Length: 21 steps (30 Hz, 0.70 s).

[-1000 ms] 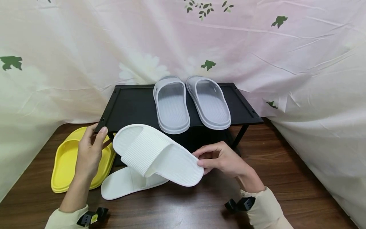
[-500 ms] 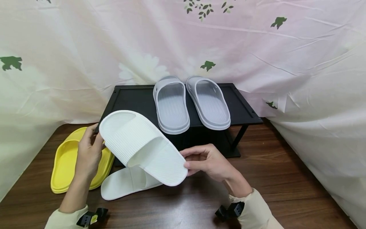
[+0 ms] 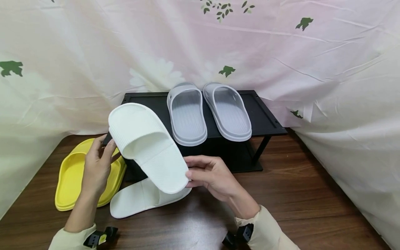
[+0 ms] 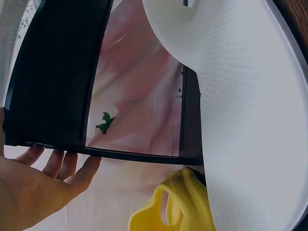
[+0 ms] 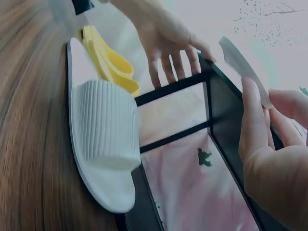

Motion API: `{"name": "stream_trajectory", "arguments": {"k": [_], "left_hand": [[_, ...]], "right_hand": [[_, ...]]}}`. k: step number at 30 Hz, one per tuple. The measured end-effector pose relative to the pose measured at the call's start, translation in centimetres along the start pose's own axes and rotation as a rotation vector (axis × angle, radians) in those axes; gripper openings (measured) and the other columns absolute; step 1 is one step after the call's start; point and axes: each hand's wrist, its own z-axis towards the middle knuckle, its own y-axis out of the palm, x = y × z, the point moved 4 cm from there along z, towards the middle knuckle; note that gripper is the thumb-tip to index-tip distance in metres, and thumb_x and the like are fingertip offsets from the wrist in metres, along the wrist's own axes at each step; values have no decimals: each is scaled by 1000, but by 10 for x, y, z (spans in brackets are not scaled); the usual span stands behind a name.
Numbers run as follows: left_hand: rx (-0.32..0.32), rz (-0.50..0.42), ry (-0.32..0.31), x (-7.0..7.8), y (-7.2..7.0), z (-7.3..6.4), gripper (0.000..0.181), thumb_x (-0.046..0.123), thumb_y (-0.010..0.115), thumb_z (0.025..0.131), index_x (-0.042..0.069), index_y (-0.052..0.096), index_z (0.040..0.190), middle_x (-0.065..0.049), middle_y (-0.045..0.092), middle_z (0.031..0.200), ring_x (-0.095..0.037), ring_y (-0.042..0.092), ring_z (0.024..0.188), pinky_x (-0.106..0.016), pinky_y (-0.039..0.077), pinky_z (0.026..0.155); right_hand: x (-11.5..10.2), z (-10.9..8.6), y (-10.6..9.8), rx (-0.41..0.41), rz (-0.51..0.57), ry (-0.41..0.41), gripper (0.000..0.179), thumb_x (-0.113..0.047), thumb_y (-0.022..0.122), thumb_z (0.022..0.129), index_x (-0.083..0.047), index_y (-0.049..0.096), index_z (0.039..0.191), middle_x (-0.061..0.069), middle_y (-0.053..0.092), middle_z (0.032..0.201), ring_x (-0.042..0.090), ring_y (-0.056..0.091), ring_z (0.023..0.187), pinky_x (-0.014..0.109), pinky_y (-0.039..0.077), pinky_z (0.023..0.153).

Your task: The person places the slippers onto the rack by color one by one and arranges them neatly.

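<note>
My right hand (image 3: 212, 177) pinches the heel end of a white slide slipper (image 3: 164, 163), its thumb on the footbed. The slipper is raised and tilted, its toe end overlapping the left part of a black two-tier shoe rack (image 3: 262, 118). At the rack's front left corner, my left hand (image 3: 98, 166) grips the top shelf's edge; the left wrist view shows its fingertips (image 4: 89, 168) against the frame (image 4: 130, 155). A second white slipper (image 5: 106, 125) lies on the wooden surface in front of the rack.
Two grey slippers (image 3: 189, 118) stand side by side on the top shelf. Yellow slippers (image 3: 72, 173) lie left of the rack, partly behind my left forearm. A patterned cloth (image 3: 93, 52) hangs behind and along both sides.
My right hand has moved left with the white slipper, whose toe end has risen and turned toward the shelf's left part. The left hand stays at the rack's corner.
</note>
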Motion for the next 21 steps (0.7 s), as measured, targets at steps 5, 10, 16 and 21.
{"name": "stream_trajectory", "arguments": {"k": [5,10,16,21], "left_hand": [[13,28,-28,0,0,1,36,28,58,105,10,56,136,-1,51,128,-21,48,124,-51,43,109],[23,21,-33,0,1,2,37,29,58,105,8,56,136,-2,51,127,-20,47,123,-64,36,110],[22,5,-35,-1,1,1,37,29,58,105,8,56,135,-2,51,125,-20,48,123,-67,34,109],[22,12,-38,-1,2,1,39,30,58,105,8,55,136,-1,51,125,-21,47,124,-68,34,109]], "right_hand": [[4,7,7,44,72,-8,38,14,63,90,-8,75,118,12,70,111,20,71,90,33,63,75],[7,13,16,135,140,12,41,16,60,90,-10,75,117,10,70,110,20,71,90,34,63,76],[10,23,31,250,205,48,44,19,58,90,10,59,133,12,69,109,19,70,90,34,63,75],[9,31,39,305,264,40,46,19,56,91,13,52,136,13,68,111,19,70,92,33,62,77]]}}
